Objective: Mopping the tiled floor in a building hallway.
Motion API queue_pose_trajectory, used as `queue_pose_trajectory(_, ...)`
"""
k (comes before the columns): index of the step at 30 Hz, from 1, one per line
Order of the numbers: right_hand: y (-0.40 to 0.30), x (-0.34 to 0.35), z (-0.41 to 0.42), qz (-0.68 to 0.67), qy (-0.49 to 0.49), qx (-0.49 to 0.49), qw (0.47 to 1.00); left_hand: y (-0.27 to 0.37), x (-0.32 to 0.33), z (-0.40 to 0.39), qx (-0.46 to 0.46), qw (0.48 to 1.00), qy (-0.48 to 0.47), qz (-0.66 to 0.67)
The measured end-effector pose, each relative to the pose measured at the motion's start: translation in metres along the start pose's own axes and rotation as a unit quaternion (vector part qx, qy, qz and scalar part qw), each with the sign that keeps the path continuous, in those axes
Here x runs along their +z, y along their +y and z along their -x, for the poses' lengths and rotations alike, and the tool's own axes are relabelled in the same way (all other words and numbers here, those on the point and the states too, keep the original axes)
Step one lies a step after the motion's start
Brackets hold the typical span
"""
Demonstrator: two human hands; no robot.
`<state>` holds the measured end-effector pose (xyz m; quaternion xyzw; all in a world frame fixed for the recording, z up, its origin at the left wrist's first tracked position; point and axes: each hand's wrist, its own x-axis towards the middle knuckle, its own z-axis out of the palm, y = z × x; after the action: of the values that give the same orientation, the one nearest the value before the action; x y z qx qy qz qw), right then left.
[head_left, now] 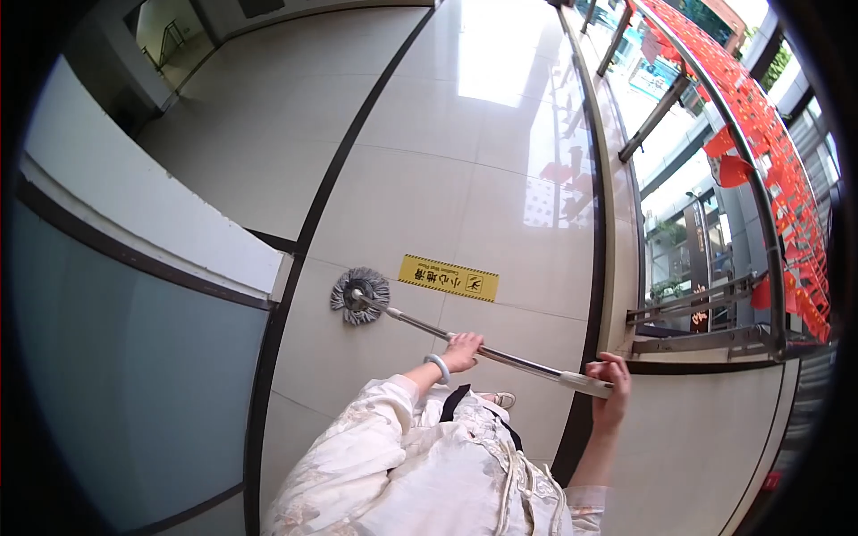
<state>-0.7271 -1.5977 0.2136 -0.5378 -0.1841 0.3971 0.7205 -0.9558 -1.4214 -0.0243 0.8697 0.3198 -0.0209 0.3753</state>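
Note:
A round mop head [360,297] with grey-and-white strands rests on the pale tiled floor [415,194], close to the wall corner on the left. Its metal pole [516,360] slants across in front of me to a white end grip [586,384]. My left hand [462,352], with a pale bangle at the wrist, is closed around the middle of the pole. At the end grip, my right hand [611,385] holds the handle, some of its fingers raised or curled. Just beyond the pole, a yellow wet-floor caution sticker [448,278] lies flat on the tiles, beside the mop head.
At left stands a wall end with a white top [154,194] and blue-grey panel [141,348]. Dark border strips [355,130] edge the walkway. On the right runs a metal railing [757,181] hung with red cards [734,171]. A doorway [171,40] opens far left.

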Motion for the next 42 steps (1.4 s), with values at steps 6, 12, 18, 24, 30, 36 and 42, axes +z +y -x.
queue_pose_trajectory(6, 0.146, 0.118, 0.018, -0.04, -0.102, 0.222, 0.969, -0.132, -0.045, 0.094, -0.284, 0.957, -0.019, -0.052)
queue_pose_trajectory(12, 0.142, 0.14, 0.037, -0.064, -0.134, 0.253, 0.956, -0.141, -0.055, 0.11, -0.324, 0.945, -0.027, -0.043)
queue_pose_trajectory(18, 0.026, 0.087, 0.022, 0.078, -0.046, 0.1, 0.991, -0.032, -0.06, 0.053, -0.017, 0.996, -0.082, 0.027)
queue_pose_trajectory(24, -0.069, 0.033, -0.004, 0.107, 0.081, -0.132, 0.982, 0.06, -0.052, 0.029, 0.188, 0.973, -0.001, 0.131)
queue_pose_trajectory(30, -0.025, 0.081, -0.013, 0.036, -0.069, -0.055, 0.995, 0.003, -0.068, 0.044, 0.131, 0.979, 0.016, 0.158)
queue_pose_trajectory(36, 0.077, 0.156, 0.007, -0.001, -0.232, 0.121, 0.965, -0.115, -0.06, 0.116, -0.078, 0.99, 0.115, 0.012)
queue_pose_trajectory(42, 0.133, 0.188, 0.043, 0.023, -0.258, 0.232, 0.938, -0.156, -0.079, 0.161, -0.305, 0.952, 0.025, 0.002)
